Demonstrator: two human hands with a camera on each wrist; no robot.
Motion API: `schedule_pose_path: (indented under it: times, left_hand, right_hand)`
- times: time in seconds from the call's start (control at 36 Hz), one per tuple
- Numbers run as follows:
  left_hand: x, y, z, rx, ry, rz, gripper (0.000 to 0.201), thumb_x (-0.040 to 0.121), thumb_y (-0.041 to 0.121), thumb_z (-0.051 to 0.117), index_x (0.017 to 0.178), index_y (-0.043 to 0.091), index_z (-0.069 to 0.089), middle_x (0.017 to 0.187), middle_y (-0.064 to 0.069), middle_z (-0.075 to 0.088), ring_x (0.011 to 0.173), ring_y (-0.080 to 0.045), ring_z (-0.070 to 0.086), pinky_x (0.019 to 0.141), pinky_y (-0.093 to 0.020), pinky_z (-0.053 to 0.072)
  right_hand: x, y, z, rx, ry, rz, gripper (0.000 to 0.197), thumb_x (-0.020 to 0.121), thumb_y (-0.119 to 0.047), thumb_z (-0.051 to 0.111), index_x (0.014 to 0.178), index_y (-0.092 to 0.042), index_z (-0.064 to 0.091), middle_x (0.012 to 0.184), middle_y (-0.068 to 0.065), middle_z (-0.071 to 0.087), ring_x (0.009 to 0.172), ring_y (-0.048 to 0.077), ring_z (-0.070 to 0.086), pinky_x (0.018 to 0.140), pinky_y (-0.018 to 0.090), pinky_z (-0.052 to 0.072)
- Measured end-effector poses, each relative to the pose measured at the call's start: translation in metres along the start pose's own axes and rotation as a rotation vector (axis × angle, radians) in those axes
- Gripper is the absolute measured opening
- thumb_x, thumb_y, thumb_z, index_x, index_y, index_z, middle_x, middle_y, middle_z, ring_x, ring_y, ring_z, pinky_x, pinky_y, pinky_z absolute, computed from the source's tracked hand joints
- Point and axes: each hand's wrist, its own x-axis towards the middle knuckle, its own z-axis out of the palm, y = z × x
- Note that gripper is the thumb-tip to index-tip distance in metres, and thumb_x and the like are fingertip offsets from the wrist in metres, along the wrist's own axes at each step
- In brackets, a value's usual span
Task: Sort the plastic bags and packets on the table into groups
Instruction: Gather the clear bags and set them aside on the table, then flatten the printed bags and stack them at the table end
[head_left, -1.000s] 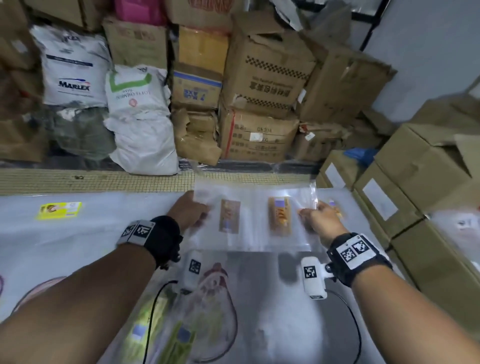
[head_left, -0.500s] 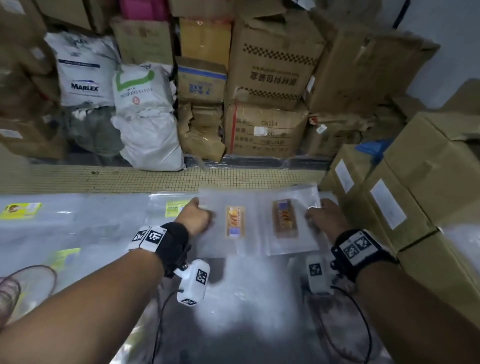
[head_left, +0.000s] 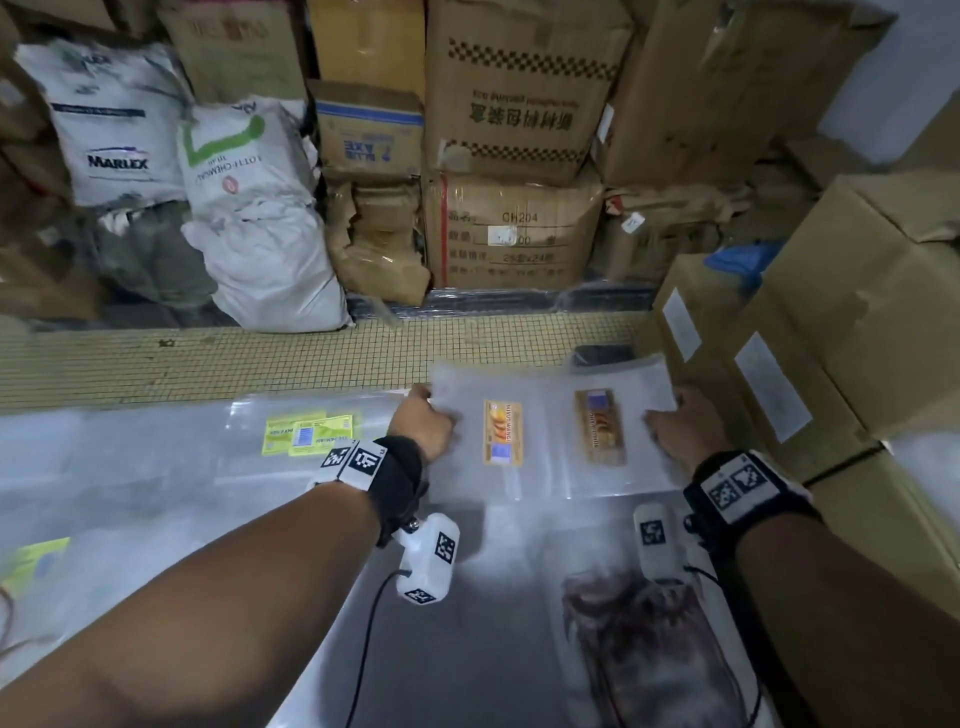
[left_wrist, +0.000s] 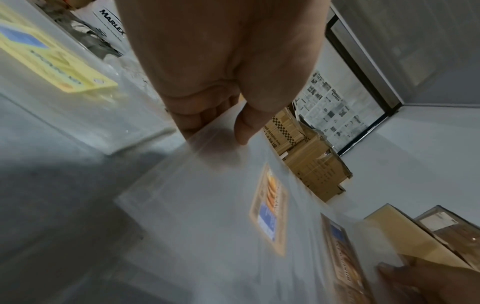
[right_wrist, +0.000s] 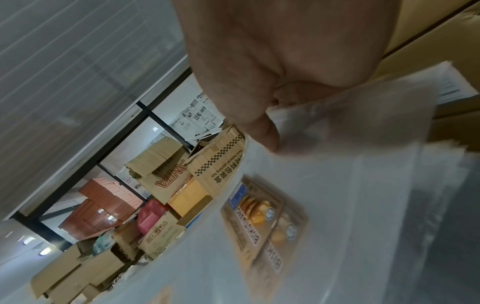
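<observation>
- Clear plastic bags with orange printed labels (head_left: 550, 441) (a stack), pinched by left hand (head_left: 423, 428) and right hand (head_left: 680, 431).
- Beyond them: yellow mesh-patterned table edge (head_left: 260, 358), then stacked brown cardboard boxes (head_left: 514, 104).

Both forearms bare, no sleeves; left wrist (head_left: 387, 470) wears a black band carrying a white plate with two black-and-white square fiducial markers; right wrist (head_left: 743, 493) wears a matching black band, white plate, two markers; white boxy camera unit (head_left: 428, 558) hangs under the left band, markers on two faces, thin black cable trailing from it; second white unit (head_left: 655, 540) beside the right band, one marker, thin black cable likewise.
</observation>
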Motion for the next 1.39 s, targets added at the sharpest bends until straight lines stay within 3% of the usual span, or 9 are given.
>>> schedule_pose_path:
  times: [0.08,0.19,0.39,0.58,0.67,0.78,1.0,1.11,1.39]
  left_hand:
    - [0.008,-0.007,0.013,0.062,0.025,-0.010,0.032,0.091,0.006,0.055,0.123,0.007,0.050,0.106,-0.014,0.068,0.095,-0.034,0.067,0.086,-0.047,0.057]
    - [0.014,-0.012,0.021,0.185,0.080,0.002,0.037,0.094,0.012,0.055,0.130,0.010,0.049,0.111,-0.010,0.066,0.102,-0.031,0.063,0.084,-0.035,0.052]
    - [0.023,-0.019,0.027,0.312,0.099,0.008,0.050,0.094,0.013,0.053,0.142,0.009,0.040,0.118,-0.012,0.066,0.108,-0.030,0.060,0.088,-0.030,0.046]
    - [0.023,-0.022,0.033,0.391,0.079,0.013,0.055,0.096,0.015,0.055,0.146,0.009,0.035,0.132,-0.012,0.057,0.117,-0.030,0.056,0.089,-0.029,0.043]
    - [0.024,-0.023,0.036,0.423,0.089,0.011,0.058,0.094,0.018,0.057,0.145,0.004,0.036,0.141,-0.016,0.048,0.125,-0.032,0.050,0.103,-0.036,0.043]
    - [0.022,-0.023,0.041,0.488,0.106,-0.034,0.067,0.095,0.025,0.057,0.150,0.001,0.027,0.147,-0.018,0.038,0.131,-0.034,0.043,0.109,-0.038,0.037]
    - [0.025,-0.021,0.043,0.442,0.140,-0.103,0.056,0.093,0.020,0.056,0.139,-0.003,0.035,0.137,-0.020,0.046,0.125,-0.035,0.048,0.102,-0.038,0.041]
    - [0.027,-0.020,0.041,0.413,0.128,-0.110,0.050,0.092,0.020,0.057,0.134,-0.001,0.040,0.133,-0.018,0.051,0.121,-0.034,0.051,0.099,-0.037,0.044]
    - [0.019,-0.011,0.012,0.409,0.085,-0.040,0.056,0.096,0.028,0.057,0.145,0.008,0.039,0.140,-0.012,0.050,0.127,-0.029,0.050,0.099,-0.031,0.040]
  right_hand:
    - [0.005,0.005,0.000,0.005,-0.001,0.011,0.036,0.089,-0.010,0.063,0.124,-0.005,0.055,0.113,0.014,0.063,0.098,0.030,0.062,0.087,0.040,0.052]
    - [0.011,0.009,0.002,-0.006,0.003,-0.005,0.033,0.091,-0.012,0.061,0.122,-0.009,0.051,0.106,0.007,0.057,0.094,0.026,0.057,0.086,0.039,0.051]
    - [0.021,0.014,0.007,-0.056,-0.001,-0.045,0.031,0.092,-0.011,0.059,0.122,-0.008,0.051,0.108,0.006,0.054,0.094,0.021,0.050,0.086,0.034,0.044]
    - [0.031,0.023,0.010,-0.109,-0.014,-0.060,0.033,0.092,-0.013,0.060,0.124,-0.007,0.053,0.119,0.013,0.059,0.095,0.022,0.051,0.088,0.035,0.043]
    - [0.035,0.025,0.010,-0.116,-0.006,-0.059,0.032,0.092,-0.012,0.060,0.123,-0.006,0.053,0.120,0.013,0.060,0.096,0.024,0.051,0.084,0.031,0.040]
    - [0.039,0.027,0.011,-0.137,-0.014,-0.063,0.033,0.092,-0.013,0.060,0.124,-0.006,0.053,0.122,0.014,0.060,0.110,0.030,0.056,0.085,0.030,0.038]
    - [0.043,0.029,0.015,-0.209,-0.044,-0.062,0.049,0.091,-0.021,0.060,0.135,-0.003,0.049,0.132,0.014,0.056,0.117,0.031,0.055,0.088,0.032,0.041]
    - [0.044,0.027,0.016,-0.249,-0.077,-0.053,0.053,0.094,-0.024,0.058,0.141,-0.005,0.044,0.135,0.018,0.054,0.123,0.033,0.052,0.098,0.034,0.041]
    - [0.034,0.012,0.015,-0.280,-0.023,-0.116,0.041,0.093,-0.019,0.052,0.131,-0.002,0.050,0.126,0.017,0.059,0.113,0.033,0.056,0.084,0.034,0.039]
